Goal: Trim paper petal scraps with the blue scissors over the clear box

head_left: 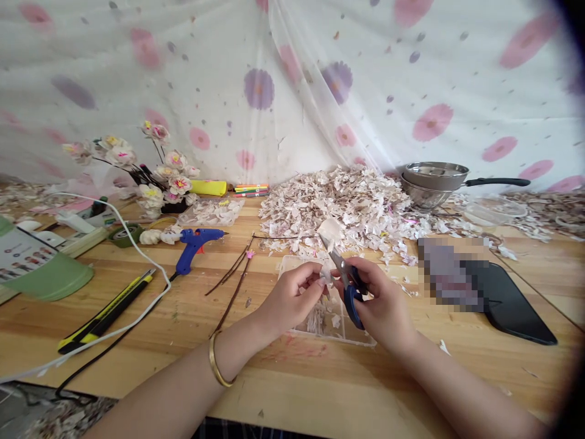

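Note:
My right hand (381, 299) grips a pair of scissors (340, 262) with dark blue handles, the blades pointing up and away. A pale, thin petal-like piece (332, 233) shows at the blade tips. Between the thumb and fingers of my left hand (297, 296) is a small whitish petal-like piece (325, 275), close beside the blades. Below both hands lies a clear divided plastic box (361, 335) with pale scraps in it. To the left of it is a thin brown stem (233, 289) with a small pink tip, near other bare stems.
A large heap of pale scraps (315, 201) covers the back middle. At left are a blue glue gun (192, 247), a yellow-black utility knife (109, 311), a white cable (159, 268) and a vase of handmade flowers (171, 177). Metal bowls (429, 183) and a phone (516, 305) are right.

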Demonstrator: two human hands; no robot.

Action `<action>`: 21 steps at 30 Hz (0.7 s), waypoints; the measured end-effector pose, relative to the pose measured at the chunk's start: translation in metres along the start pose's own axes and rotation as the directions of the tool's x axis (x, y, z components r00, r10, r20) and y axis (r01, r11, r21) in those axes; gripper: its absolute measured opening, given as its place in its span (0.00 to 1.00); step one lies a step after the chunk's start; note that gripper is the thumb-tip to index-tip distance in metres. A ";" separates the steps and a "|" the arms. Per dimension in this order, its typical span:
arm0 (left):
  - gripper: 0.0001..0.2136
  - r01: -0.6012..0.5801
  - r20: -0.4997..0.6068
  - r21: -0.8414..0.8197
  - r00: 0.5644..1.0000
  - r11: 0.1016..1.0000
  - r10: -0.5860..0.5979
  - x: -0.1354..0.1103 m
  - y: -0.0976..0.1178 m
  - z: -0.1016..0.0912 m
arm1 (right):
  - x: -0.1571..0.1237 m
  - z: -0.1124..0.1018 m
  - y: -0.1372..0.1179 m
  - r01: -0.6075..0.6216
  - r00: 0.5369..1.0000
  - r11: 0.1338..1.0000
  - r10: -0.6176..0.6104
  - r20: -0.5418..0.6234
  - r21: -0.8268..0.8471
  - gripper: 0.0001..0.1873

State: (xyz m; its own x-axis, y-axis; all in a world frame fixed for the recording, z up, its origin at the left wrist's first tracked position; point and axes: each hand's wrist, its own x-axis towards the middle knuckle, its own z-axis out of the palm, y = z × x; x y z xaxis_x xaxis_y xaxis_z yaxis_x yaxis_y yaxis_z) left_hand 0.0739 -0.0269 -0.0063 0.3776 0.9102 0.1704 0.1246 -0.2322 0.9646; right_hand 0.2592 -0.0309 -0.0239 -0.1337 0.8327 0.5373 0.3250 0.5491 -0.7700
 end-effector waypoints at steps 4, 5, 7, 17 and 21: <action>0.07 0.006 0.001 0.032 1.000 0.999 -0.006 -0.001 -0.001 0.001 | 0.000 0.000 -0.004 0.028 1.000 0.997 -0.028 0.010 -0.069 0.20; 0.07 0.007 -0.002 0.038 1.000 0.999 -0.007 -0.001 -0.001 0.001 | 0.000 0.000 -0.005 0.034 0.999 0.996 -0.033 0.011 -0.087 0.19; 0.07 0.015 -0.013 0.044 1.000 0.999 -0.014 -0.001 -0.001 0.002 | 0.000 -0.001 -0.006 0.043 0.999 0.992 -0.042 0.015 -0.122 0.19; 0.10 0.008 -0.047 0.010 0.999 1.000 -0.008 0.001 0.003 0.003 | 0.002 0.000 -0.011 0.048 0.999 0.991 -0.048 0.003 -0.123 0.17; 0.10 0.009 -0.051 0.034 0.999 0.999 -0.007 0.001 0.002 0.003 | 0.003 -0.001 -0.013 0.022 1.000 0.997 -0.023 -0.008 -0.078 0.16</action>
State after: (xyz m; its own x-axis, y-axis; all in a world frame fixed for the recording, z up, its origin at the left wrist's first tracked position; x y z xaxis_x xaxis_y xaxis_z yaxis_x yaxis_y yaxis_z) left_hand 0.0775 -0.0272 -0.0047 0.3290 0.9283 0.1732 0.1595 -0.2354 0.9587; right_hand 0.2550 -0.0359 -0.0117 -0.1334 0.8192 0.5577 0.3944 0.5601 -0.7285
